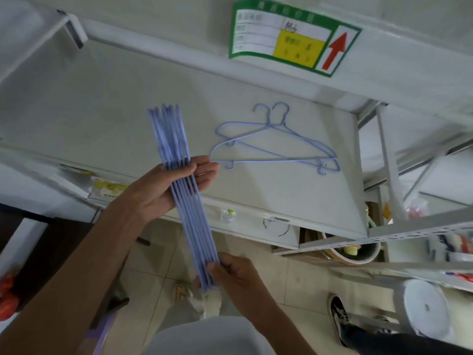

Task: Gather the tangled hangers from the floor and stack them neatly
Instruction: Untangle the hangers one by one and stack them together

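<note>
A bundle of several light blue wire hangers point(186, 208) is held edge-on above the front edge of a white shelf point(102, 103). My left hand point(169, 185) holds the bundle near its middle, fingers reaching past it on the far side. My right hand point(235, 275) pinches the near end of the bundle between thumb and fingers. Two more blue hangers point(273, 149) lie flat and overlapping on the shelf to the right, hooks pointing away from me.
A green, yellow and white label with a red arrow point(294, 34) is stuck on the beam above the shelf. Metal racking point(399, 234) to the right holds a bowl point(350, 254) and packages. A black shoe point(340, 319) stands on the tiled floor point(158, 252).
</note>
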Available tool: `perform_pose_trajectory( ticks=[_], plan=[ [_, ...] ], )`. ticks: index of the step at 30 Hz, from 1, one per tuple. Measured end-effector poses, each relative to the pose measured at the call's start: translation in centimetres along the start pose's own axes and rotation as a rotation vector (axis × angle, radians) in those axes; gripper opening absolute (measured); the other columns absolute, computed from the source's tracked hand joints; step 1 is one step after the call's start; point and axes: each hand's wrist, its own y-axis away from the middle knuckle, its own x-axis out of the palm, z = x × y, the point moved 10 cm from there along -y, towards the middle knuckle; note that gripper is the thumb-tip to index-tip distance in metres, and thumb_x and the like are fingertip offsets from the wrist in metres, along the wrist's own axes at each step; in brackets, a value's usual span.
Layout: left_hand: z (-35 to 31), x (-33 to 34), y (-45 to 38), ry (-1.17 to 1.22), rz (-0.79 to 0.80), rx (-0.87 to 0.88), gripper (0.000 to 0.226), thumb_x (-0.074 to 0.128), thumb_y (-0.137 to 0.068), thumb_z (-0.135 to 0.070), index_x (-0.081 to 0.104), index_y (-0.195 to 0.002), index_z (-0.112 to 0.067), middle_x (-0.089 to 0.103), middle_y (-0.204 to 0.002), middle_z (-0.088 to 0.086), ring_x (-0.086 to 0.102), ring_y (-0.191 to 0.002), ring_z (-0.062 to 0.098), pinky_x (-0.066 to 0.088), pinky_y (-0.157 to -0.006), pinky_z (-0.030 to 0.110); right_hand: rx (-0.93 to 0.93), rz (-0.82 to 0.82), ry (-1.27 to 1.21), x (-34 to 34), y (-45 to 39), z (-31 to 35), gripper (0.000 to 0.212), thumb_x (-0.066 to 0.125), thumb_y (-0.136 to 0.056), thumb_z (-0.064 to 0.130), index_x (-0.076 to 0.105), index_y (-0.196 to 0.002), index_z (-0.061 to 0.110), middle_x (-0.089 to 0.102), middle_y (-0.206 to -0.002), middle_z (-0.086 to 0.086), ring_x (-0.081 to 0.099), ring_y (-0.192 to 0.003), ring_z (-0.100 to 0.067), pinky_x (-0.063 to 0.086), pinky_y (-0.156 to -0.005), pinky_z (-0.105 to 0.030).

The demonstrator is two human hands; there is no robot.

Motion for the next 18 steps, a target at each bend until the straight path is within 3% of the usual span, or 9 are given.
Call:
perform_pose_trajectory(
  ticks=[5, 9, 12, 14, 16, 18],
  plan=[
    [0.1, -0.7, -0.9, 0.019, -0.066, 0.008, 0.033, 0.051, -0.095, -0.006, 0.079, -0.113, -0.004, 0.07, -0.131, 0.019, 0.07, -0.119, 0.028, 0.061, -0.089, 0.032, 0.005, -0.233, -0.218, -10.6, -1.9, 1.6, 0.022, 0.05, -0.105, 0.002, 0.066, -0.112, -0.011, 0.073, -0.101, -0.034, 0.073, -0.088, -0.029, 0.059, -0.081, -0.039],
    [0.8, 0.1, -0.6, -0.012, -0.064, 0.008, 0.037, 0.046, -0.099, -0.004, 0.078, -0.117, -0.006, 0.07, -0.133, 0.017, 0.068, -0.123, 0.028, 0.06, -0.091, 0.031, 0.015, -0.381, -0.108, -22.9, -8.6, 4.1, 0.02, 0.049, -0.102, -0.005, 0.066, -0.101, 0.006, 0.07, -0.083, -0.016, 0.07, -0.063, -0.016, 0.052, -0.065, -0.031],
    [2.1, 0.8, -0.3, -0.023, -0.11, 0.012, 0.036, 0.046, -0.099, -0.004, 0.078, -0.118, -0.006, 0.07, -0.133, 0.016, 0.069, -0.122, 0.027, 0.061, -0.09, 0.031, 0.001, -0.506, 0.175, -30.7, -15.3, 6.9, 0.019, 0.053, -0.099, 0.001, 0.07, -0.102, 0.009, 0.073, -0.09, -0.012, 0.07, -0.076, -0.024, 0.055, -0.071, -0.038],
    [3.1, 1.0, 0.1, -0.015, -0.142, 0.023, 0.035, 0.049, -0.097, -0.005, 0.076, -0.12, -0.005, 0.069, -0.135, 0.017, 0.068, -0.123, 0.029, 0.061, -0.09, 0.031, -0.043, -0.58, 0.58, -34.4, -19.5, 9.8, 0.025, 0.057, -0.096, 0.011, 0.074, -0.114, 0.011, 0.077, -0.111, -0.014, 0.072, -0.102, -0.034, 0.057, -0.092, -0.044],
    [4.0, 1.0, 0.6, 0.006, -0.177, 0.043, 0.036, 0.049, -0.097, -0.006, 0.076, -0.12, -0.005, 0.068, -0.136, 0.019, 0.067, -0.124, 0.03, 0.06, -0.091, 0.031, -0.055, -0.527, 0.893, -35.4, -23.7, 11.2, 0.035, 0.057, -0.097, 0.018, 0.069, -0.129, 0.012, 0.07, -0.132, -0.015, 0.064, -0.123, -0.036, 0.049, -0.107, -0.04],
    [4.9, 1.1, 1.1, 0.04, -0.205, 0.063, 0.037, 0.047, -0.097, -0.007, 0.077, -0.119, -0.005, 0.068, -0.136, 0.018, 0.067, -0.124, 0.03, 0.06, -0.091, 0.031, -0.005, -0.396, 1.053, -34.8, -27.0, 10.4, 0.046, 0.057, -0.101, 0.029, 0.056, -0.144, 0.011, 0.057, -0.147, -0.019, 0.053, -0.136, -0.038, 0.043, -0.113, -0.042]
  ],
)
